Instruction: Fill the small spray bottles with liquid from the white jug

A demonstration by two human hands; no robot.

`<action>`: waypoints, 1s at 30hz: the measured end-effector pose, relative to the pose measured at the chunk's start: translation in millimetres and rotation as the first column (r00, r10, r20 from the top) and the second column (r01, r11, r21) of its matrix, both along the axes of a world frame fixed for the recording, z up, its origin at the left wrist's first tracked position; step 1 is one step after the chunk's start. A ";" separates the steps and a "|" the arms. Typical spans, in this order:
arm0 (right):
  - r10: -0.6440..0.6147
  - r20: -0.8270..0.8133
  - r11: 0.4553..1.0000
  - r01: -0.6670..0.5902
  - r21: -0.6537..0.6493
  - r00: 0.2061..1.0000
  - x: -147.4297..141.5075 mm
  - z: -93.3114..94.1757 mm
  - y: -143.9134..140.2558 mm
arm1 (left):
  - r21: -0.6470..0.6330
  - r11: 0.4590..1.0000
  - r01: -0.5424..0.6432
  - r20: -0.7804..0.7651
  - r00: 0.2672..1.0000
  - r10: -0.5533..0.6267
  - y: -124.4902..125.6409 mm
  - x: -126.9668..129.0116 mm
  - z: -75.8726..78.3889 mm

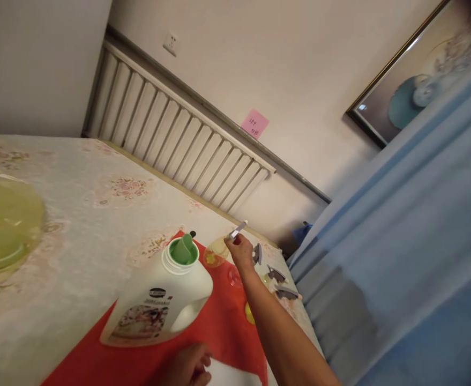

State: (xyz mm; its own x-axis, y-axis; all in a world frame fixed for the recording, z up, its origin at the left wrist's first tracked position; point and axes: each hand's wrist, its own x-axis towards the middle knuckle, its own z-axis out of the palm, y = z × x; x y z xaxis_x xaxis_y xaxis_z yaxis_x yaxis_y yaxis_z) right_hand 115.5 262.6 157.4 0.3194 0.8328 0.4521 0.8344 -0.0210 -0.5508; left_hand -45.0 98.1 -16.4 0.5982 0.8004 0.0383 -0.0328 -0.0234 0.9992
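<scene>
My right hand reaches over the far side of the table, pinching a slim grey-and-white stick-like piece whose kind I cannot make out. Below it stands a clear container with something yellow in it. My left hand is low in the picture, fingers loosely curled and apart, beside a white sheet-like thing; nothing shows in it. Between the hands and to the left, a large white jug with a handle stands without a cap. A green scoop-like piece sits in its mouth.
A red mat lies under the jug on the flowered tablecloth. Several grey clip-like pieces lie right of my right arm. A yellowish transparent bowl is at left. Beyond are a radiator and a blue curtain.
</scene>
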 end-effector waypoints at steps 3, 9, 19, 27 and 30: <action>0.003 -0.035 1.000 -0.003 0.000 0.999 7.1 7.5 -44.0 | -0.204 0.979 -0.010 0.176 0.983 0.046 -1.1 9.4 -4.5; 0.040 -0.123 0.999 -0.042 -0.014 0.992 15.4 11.2 -130.5 | -0.559 0.813 0.165 0.478 0.865 0.154 -1.2 10.7 -1.6; 0.151 -0.455 0.988 -0.151 0.037 0.878 -19.4 -18.7 -222.0 | -0.469 0.732 0.495 0.749 0.662 0.031 -13.9 -6.9 31.4; 0.023 -0.502 0.997 0.016 0.073 0.865 -37.3 -34.5 -239.7 | -0.522 0.744 0.416 0.694 0.714 0.088 -15.6 -5.1 31.4; -0.001 -0.523 0.993 0.061 0.097 0.852 -45.5 -38.3 -237.6 | -0.518 0.742 0.426 0.692 0.718 0.071 -18.2 -4.3 31.7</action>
State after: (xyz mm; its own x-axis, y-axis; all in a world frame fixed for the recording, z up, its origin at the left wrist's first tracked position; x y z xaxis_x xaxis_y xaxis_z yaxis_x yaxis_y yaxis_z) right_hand 70.0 25.0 119.1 0.5578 0.7750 0.2970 0.4240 0.0415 -0.9047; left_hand -49.3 79.9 15.3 0.7495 0.6617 0.0186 -0.5833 0.6469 0.4913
